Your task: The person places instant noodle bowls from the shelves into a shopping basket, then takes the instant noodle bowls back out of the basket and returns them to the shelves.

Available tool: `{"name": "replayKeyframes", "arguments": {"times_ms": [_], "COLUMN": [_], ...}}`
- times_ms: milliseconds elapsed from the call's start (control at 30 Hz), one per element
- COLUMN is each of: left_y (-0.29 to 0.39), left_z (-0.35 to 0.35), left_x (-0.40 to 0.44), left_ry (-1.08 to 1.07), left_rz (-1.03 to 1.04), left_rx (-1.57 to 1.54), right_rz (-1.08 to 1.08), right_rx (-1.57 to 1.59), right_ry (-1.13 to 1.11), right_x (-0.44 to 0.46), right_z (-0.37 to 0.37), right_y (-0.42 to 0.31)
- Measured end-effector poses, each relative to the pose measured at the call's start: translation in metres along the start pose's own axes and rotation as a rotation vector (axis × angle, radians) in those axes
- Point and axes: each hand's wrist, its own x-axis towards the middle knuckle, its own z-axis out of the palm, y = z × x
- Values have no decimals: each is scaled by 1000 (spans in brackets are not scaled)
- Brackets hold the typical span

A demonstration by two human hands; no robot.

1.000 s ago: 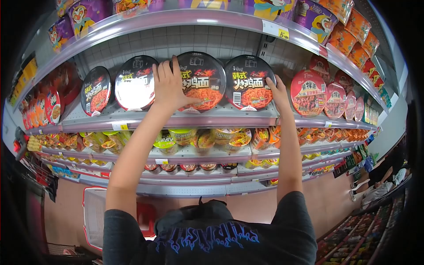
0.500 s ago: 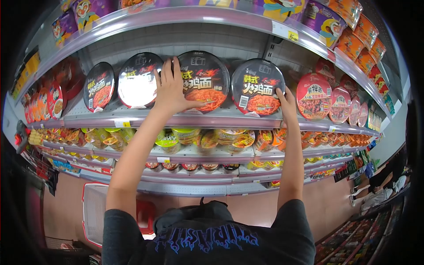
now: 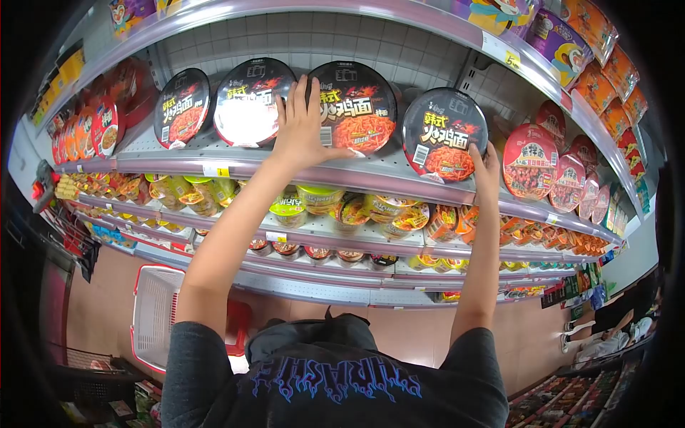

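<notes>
The shirt is black, with short charcoal sleeves and a row of blue-edged letters shaped like flames.

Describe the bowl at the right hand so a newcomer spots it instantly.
Find the shelf holding four black noodle bowls in a row. It is the rightmost bowl, sitting lowest in view. Unlike its black neighbours, it has the right hand at its right edge.

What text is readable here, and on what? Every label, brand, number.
"韩式火鸡面": black noodle bowls.
"拌面": pink lid; preceding character unclear.
"5": yellow price tag, upper shelf; smaller digits unclear.
Dark shirt: flame lettering, too stylised to quote surely.
Too small or blurred: lower shelf tag, bowls' fine print, barcode digits.
</notes>
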Motion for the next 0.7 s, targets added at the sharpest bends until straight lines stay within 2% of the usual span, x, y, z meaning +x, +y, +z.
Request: {"name": "replayKeyframes", "arguments": {"times_ms": [200,300,367,467,700], "left_y": [0,-1,-7,-16,-22], "left_z": [-1,0,2,-2,-3], "left_x": [-5,-1,8,10,7], "left_ry": [16,66,85,22,-28], "left_rz": [4,5,-3,82,142], "left_rx": [-32,-37,-41,-35,-55], "right_rz": [-10,150,108,49,143], "right_rx": [34,146,115,123,223], "right_ry": [79,-4,2,-37,31], "right_x": [-9,-1,3,6,1], "right_z": [10,1,-1,-4,3], "right_y": [-15,-1,3,9,-10]}}
